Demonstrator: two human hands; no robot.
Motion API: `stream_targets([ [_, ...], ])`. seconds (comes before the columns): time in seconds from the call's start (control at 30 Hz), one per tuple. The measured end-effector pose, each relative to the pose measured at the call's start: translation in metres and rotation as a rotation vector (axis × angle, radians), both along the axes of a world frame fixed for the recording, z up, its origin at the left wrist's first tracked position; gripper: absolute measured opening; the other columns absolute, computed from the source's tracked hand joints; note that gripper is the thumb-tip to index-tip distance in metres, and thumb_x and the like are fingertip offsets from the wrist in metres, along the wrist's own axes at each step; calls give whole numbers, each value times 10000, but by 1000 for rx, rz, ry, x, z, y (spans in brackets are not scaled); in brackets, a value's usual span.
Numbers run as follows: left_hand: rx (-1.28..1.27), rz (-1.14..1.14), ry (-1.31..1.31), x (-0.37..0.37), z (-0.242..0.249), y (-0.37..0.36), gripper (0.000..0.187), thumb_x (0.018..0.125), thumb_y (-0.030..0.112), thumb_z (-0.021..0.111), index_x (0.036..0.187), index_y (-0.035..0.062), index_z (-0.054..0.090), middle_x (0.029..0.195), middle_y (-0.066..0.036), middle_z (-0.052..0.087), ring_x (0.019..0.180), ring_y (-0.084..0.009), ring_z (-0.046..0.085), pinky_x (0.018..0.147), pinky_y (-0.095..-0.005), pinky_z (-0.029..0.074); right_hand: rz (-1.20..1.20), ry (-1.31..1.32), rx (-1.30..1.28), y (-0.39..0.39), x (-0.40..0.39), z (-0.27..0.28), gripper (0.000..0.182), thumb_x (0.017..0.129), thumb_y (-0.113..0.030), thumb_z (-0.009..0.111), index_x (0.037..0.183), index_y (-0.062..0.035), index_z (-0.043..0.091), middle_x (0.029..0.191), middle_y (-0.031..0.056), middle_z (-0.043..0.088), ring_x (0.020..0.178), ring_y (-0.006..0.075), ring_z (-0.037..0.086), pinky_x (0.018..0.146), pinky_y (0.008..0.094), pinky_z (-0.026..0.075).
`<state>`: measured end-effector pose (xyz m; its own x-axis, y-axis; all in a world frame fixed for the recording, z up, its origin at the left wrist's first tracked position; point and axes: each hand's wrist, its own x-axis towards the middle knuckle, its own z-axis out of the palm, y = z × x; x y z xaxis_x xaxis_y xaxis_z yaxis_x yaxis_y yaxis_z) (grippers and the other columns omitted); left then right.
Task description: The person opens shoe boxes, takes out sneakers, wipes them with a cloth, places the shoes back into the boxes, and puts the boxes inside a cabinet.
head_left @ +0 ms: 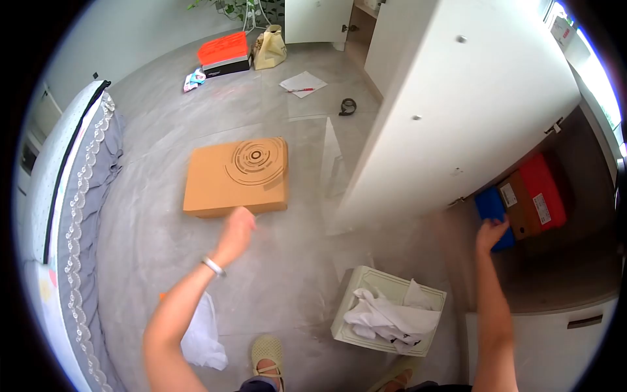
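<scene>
My left hand [239, 230] is held out over the floor at the near edge of a brown cardboard box [222, 176], its fingers curled in and nothing showing in them. The box lies closed, with dark ring patterns on its lid. On the right, my right hand [492, 234] reaches into a low cabinet compartment and grips the edge of a blue box [490, 204]. Beside that box stand a brown box [519, 204] and a red box [543, 189], both with white labels.
A pale green bin [353, 287] with white cloth [385, 320] stands by my feet. The open white cabinet door [450, 98] juts across the right side. Farther off are an orange-lidded box [223, 49], a bag [269, 49], paper [304, 80] and a coiled belt [348, 106].
</scene>
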<state>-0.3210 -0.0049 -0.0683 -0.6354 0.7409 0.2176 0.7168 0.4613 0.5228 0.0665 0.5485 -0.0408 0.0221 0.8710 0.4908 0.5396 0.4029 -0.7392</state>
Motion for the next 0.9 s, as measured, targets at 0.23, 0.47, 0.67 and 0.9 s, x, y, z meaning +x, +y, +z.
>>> stream_targets([
  [0.23,-91,800,120,-189,-52,-72,512,953,421,499,1287,33,505,1265,-214,532,1208,-372,485,1031,-431,378,531,-202,-231,-195,-43,-22,317,828,75,530,1128,-17,581,992,104,595,905,202,571,829,327,467],
  [0.47,47,735,-267,-181,-51,-70,1006,769,640,670,1451,-12,322,1370,-234,503,1274,-350,480,1048,-424,395,969,-457,-123,-299,-87,11,215,808,79,585,988,-21,646,917,125,607,792,247,598,705,311,492],
  [0.67,60,629,-192,-164,-51,-81,999,768,584,707,1453,-16,295,1377,-241,486,1281,-372,462,1041,-430,402,994,-431,-498,-336,-143,-17,203,843,23,597,1032,-26,653,949,128,613,855,235,616,753,324,506],
  [0.9,87,407,-146,-111,-59,-87,973,773,464,760,1454,-16,257,1372,-253,475,1264,-396,465,1048,-443,393,914,-187,-965,-364,-178,-66,589,945,-264,579,1437,-14,373,1368,165,494,1205,244,523,977,351,434],
])
